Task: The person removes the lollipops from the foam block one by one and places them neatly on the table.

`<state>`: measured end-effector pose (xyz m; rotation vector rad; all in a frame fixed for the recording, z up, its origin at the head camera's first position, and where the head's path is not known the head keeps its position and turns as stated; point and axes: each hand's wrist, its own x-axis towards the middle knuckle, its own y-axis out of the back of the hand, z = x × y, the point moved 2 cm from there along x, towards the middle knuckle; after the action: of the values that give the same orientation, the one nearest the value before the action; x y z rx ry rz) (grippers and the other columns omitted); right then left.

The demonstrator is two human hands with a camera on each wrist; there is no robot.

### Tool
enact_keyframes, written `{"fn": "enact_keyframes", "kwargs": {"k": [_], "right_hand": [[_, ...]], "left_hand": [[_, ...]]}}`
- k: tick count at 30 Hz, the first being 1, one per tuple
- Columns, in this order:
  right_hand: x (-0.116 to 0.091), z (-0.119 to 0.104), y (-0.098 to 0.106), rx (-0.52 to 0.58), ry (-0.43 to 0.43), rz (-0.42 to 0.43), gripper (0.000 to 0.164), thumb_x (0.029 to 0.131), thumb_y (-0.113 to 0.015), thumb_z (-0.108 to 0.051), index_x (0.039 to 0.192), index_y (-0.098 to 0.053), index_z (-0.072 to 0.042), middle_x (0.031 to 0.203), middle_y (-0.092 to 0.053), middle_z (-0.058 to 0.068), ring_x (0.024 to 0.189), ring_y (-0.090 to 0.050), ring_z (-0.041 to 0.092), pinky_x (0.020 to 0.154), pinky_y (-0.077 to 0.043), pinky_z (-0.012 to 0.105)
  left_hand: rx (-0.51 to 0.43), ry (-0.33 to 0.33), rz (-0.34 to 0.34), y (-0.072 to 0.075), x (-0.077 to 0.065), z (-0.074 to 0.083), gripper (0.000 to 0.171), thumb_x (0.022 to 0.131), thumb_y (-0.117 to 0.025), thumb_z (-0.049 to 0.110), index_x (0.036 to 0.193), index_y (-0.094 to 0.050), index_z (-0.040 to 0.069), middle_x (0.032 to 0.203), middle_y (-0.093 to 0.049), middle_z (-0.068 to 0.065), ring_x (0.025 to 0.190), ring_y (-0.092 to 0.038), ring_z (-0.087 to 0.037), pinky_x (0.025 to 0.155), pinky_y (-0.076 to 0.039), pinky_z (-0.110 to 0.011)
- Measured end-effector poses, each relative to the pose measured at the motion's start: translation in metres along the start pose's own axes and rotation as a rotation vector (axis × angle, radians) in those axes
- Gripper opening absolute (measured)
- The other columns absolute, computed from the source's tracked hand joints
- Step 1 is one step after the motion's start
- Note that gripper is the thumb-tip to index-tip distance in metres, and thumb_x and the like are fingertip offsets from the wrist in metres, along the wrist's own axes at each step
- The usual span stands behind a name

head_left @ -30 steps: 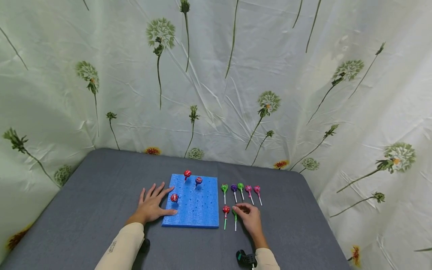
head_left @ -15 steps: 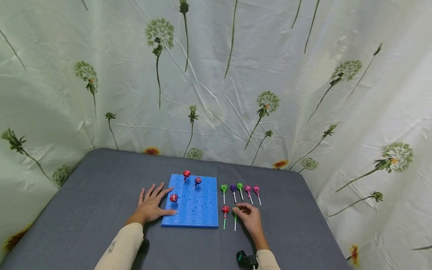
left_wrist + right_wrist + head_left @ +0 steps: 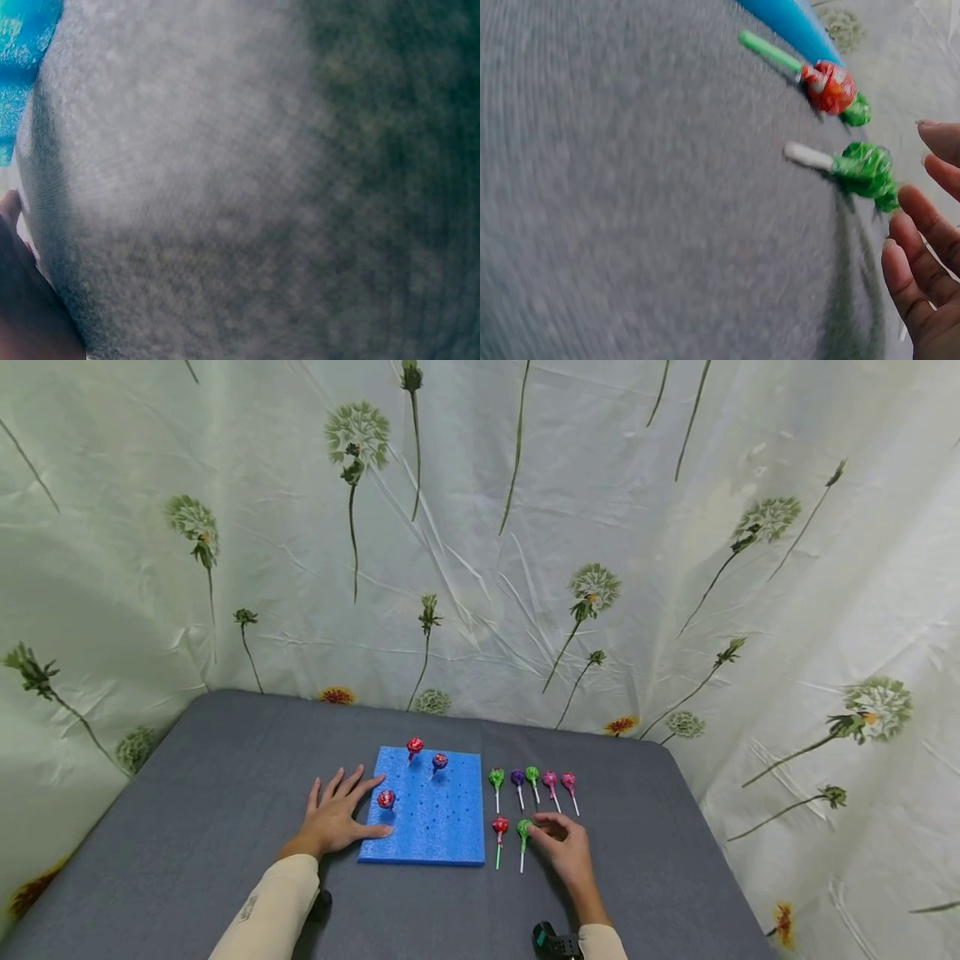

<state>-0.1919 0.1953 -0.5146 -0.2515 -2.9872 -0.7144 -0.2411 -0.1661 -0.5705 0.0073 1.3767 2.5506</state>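
Note:
My left hand (image 3: 335, 821) lies spread along the left edge of a blue foam board (image 3: 453, 839), thumb and index finger touching it. Three lollipops stand upright in the board: a red one (image 3: 415, 745), a red-and-purple one (image 3: 439, 762) and another red one (image 3: 386, 799). To the board's right, a green lollipop (image 3: 523, 829) with a white stick lies on the table, beside a red lollipop (image 3: 500, 827) on a green stick. My right hand (image 3: 567, 850) hovers just right of the green one; the right wrist view shows its fingers (image 3: 922, 214) loosely bent, holding nothing.
Behind these two lies a row of lollipops: green (image 3: 497, 778), purple (image 3: 518, 778), a second green (image 3: 532, 774) and two pink (image 3: 550, 781). A grey cloth covers the table (image 3: 255, 760). A white flowered curtain (image 3: 480, 568) hangs behind it.
My right hand has let go of the green lollipop and drawn slightly to the right, leaving it beside the red one. The left hand stays in place on the board.

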Motion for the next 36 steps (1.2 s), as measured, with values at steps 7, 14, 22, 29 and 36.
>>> {"fn": "enact_keyframes", "kwargs": {"k": [7,14,22,29,36], "right_hand": [[0.001,-0.003,-0.006,-0.008,0.043,-0.001,0.018,0.083,-0.073,0.000,0.098,-0.068,0.009,0.088,-0.068,0.017,0.074,-0.058,0.012,0.066,-0.047,0.022],[0.007,0.014,-0.023,0.052,0.037,-0.035,0.019,0.086,-0.073,-0.011,0.100,-0.070,0.001,0.096,-0.070,0.011,0.080,-0.060,0.009,0.071,-0.050,0.022],[0.009,-0.018,-0.041,0.167,0.071,-0.122,0.017,0.086,-0.071,-0.003,0.099,-0.068,0.007,0.092,-0.069,0.017,0.076,-0.061,0.010,0.068,-0.051,0.021],[0.005,-0.055,-0.055,0.155,0.084,-0.168,0.020,0.088,-0.068,-0.003,0.103,-0.066,0.010,0.097,-0.068,0.020,0.081,-0.059,0.013,0.071,-0.050,0.021],[0.003,-0.062,-0.077,0.214,0.128,-0.215,0.021,0.088,-0.068,-0.001,0.104,-0.065,0.011,0.101,-0.067,0.023,0.087,-0.061,0.019,0.075,-0.049,0.022]], "left_hand": [[0.016,0.002,-0.008,0.004,-0.001,0.003,0.103,0.067,-0.066,0.076,0.148,-0.038,0.019,0.156,-0.020,-0.023,0.142,-0.004,-0.050,0.109,0.013,-0.065],[0.025,0.004,-0.009,0.006,-0.005,0.007,0.099,0.068,-0.069,0.071,0.147,-0.040,0.019,0.155,-0.022,-0.024,0.141,-0.007,-0.050,0.109,0.010,-0.066],[0.022,0.003,0.018,0.001,-0.002,0.006,0.099,0.068,-0.070,0.071,0.148,-0.040,0.019,0.156,-0.023,-0.023,0.142,-0.007,-0.049,0.109,0.011,-0.065],[0.016,0.004,0.017,0.002,-0.001,0.006,0.100,0.068,-0.069,0.072,0.148,-0.040,0.020,0.156,-0.022,-0.022,0.142,-0.006,-0.048,0.109,0.011,-0.065],[0.018,0.005,0.011,0.003,-0.003,0.007,0.101,0.067,-0.068,0.073,0.148,-0.039,0.020,0.156,-0.022,-0.022,0.142,-0.007,-0.049,0.109,0.011,-0.065]]}}
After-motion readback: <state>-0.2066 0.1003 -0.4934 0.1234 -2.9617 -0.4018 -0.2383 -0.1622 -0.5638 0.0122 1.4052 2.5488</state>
